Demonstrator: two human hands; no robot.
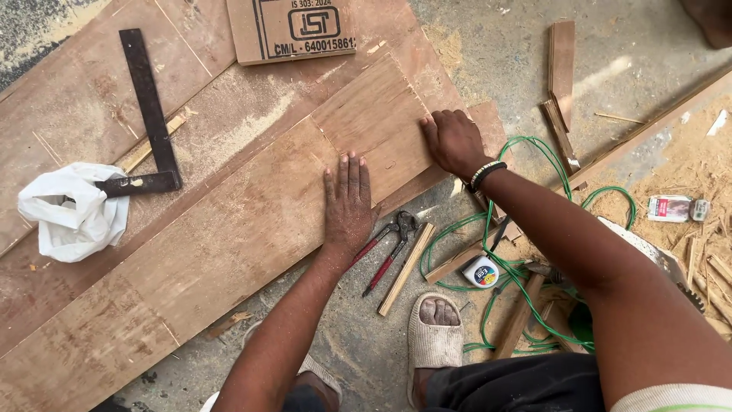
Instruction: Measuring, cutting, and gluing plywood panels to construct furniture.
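1. Grey concrete floor [488,46], dusty and rough, all in bright daylight.
2. Pale sawdust [686,164] heaped on the right side, with thin drifts at the top.
3. Wood offcuts [562,65] strewn about the upper right.
4. Green cable [534,152] looped loosely over the floor.

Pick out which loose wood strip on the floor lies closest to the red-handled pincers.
The pale narrow strip lying diagonally right beside the pincers, just right of its handles. The darker offcuts at the top right lie far off, beyond the green cable.

A long brown plywood strip [229,229] lies flat, diagonally across larger boards.
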